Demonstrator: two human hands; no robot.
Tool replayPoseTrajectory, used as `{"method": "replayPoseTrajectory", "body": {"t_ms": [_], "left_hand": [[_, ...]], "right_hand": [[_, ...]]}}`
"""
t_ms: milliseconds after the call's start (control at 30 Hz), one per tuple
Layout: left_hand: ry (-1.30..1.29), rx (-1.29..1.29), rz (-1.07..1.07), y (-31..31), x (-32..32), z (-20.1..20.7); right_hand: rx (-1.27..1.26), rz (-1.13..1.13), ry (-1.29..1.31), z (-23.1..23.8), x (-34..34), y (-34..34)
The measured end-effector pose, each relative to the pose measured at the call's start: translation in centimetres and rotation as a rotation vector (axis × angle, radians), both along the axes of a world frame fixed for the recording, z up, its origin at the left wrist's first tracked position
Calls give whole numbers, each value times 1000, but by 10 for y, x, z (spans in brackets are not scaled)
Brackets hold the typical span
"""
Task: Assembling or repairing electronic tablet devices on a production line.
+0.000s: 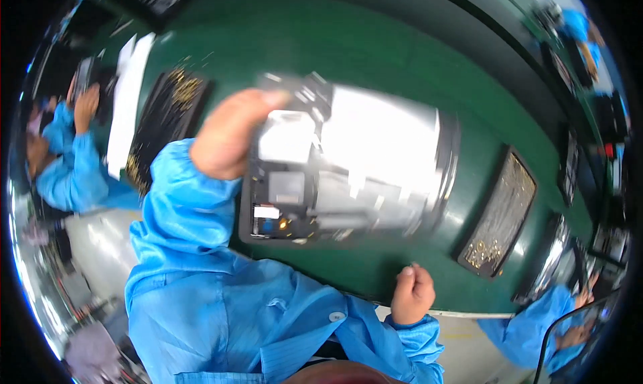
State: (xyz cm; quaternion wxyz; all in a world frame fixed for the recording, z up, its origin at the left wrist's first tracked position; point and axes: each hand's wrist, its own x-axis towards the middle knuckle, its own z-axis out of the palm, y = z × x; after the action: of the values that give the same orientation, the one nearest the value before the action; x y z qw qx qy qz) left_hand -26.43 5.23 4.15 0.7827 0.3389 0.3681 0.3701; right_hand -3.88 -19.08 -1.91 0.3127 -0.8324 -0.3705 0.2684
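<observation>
My left hand (233, 131) grips an opened tablet (375, 189) by its upper left corner, fingers hidden behind it. The tablet is tilted above the bench and blurred by motion. Large silvery panels fill most of its inner side, and dark circuit parts line its left end. Lower down, beside the bench's near edge, my right hand (412, 294) is closed, thumb against the fingers. Whatever it may hold is too small or hidden to name.
A green bench (375, 42) lies beneath. On the left, a black tray (155, 133) carries small brass-coloured pieces beside white sheets (130, 109); another tray (499, 216) with similar pieces lies right. Co-workers in blue sit at the left (77, 173) and lower right (536, 330).
</observation>
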Motion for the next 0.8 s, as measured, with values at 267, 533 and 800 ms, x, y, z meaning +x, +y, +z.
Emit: {"method": "replayPoseTrajectory", "body": {"t_ms": [267, 533, 800], "left_hand": [[1145, 685, 236, -24, -47, -30], [1814, 668, 449, -2, -194, -72], [1563, 625, 339, 2, -171, -35]], "right_hand": [[-55, 383, 531, 18, -29, 1], [-297, 743, 853, 11, -68, 29], [-205, 712, 813, 5, -92, 48]]}}
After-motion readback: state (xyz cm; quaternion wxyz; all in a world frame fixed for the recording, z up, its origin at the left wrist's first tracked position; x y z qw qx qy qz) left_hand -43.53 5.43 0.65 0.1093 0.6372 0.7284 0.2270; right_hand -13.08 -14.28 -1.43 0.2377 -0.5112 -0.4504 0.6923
